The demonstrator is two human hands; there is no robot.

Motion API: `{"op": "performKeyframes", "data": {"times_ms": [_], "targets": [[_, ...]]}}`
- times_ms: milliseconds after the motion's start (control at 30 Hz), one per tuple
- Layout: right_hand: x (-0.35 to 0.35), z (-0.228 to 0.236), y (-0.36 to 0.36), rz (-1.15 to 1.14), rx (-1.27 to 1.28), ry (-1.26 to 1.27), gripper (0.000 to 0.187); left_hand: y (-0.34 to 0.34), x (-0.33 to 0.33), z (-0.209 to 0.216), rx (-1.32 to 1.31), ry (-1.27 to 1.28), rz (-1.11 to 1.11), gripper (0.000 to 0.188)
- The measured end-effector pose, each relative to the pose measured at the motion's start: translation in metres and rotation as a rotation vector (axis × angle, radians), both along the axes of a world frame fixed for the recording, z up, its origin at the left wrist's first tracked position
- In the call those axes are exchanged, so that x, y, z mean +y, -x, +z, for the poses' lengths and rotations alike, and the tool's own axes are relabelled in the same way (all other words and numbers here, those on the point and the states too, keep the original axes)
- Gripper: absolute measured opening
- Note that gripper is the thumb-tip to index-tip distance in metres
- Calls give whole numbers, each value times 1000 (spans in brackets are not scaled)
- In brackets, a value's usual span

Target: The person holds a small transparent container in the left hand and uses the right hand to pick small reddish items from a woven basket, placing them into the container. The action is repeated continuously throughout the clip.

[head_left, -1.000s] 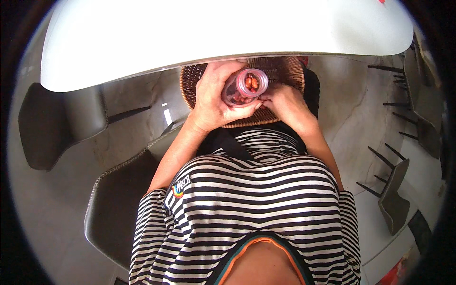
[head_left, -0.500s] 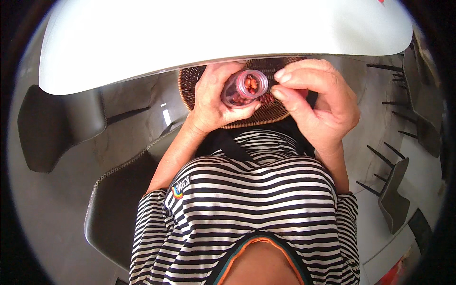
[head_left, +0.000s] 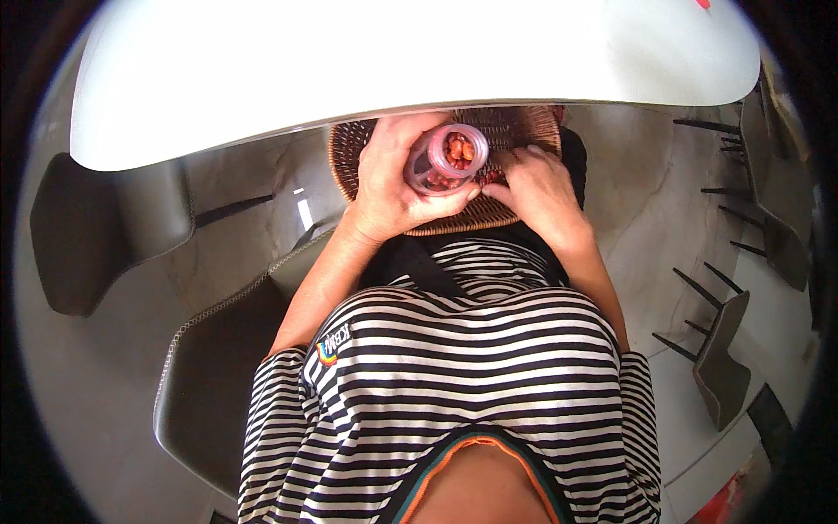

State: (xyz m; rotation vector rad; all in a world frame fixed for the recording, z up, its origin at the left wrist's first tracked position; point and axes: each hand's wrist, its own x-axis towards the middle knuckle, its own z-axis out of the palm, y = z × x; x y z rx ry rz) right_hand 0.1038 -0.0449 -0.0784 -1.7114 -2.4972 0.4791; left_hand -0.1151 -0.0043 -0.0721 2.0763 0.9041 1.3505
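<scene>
My left hand is wrapped round a clear plastic jar with a pinkish rim and no lid on it. The jar tilts so its mouth faces me, and reddish-brown beans show inside. Beside it, my right hand reaches down into a woven wicker basket on my lap. Its thumb and bent fingers are apart, near dark red beans lying in the basket. The fingertips are partly hidden, and nothing shows held in them.
The white tabletop juts out just beyond my hands and covers the basket's far side. A dark grey chair stands close at my left, with another chair farther left. More chairs are at the right.
My right hand has dropped from beside the jar's mouth, where thumb and forefinger were pinched, down into the basket. The left hand and jar have barely moved.
</scene>
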Motion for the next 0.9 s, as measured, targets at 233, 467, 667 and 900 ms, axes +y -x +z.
{"op": "performKeyframes", "data": {"times_ms": [233, 467, 667, 900], "targets": [[-3, -28, 5, 55, 270, 98, 8, -4, -1, 5, 12, -19, -16, 71], [3, 10, 2, -117, 496, 44, 7, -3, 0, 6, 7, -24, -20, 72], [10, 104, 17, -146, 926, -275, 18, -4, -2, 5, 6, -22, -12, 71], [15, 111, 38, -115, 1006, -395, 22, -3, -2, 7, 29, -12, -19, 70]]}}
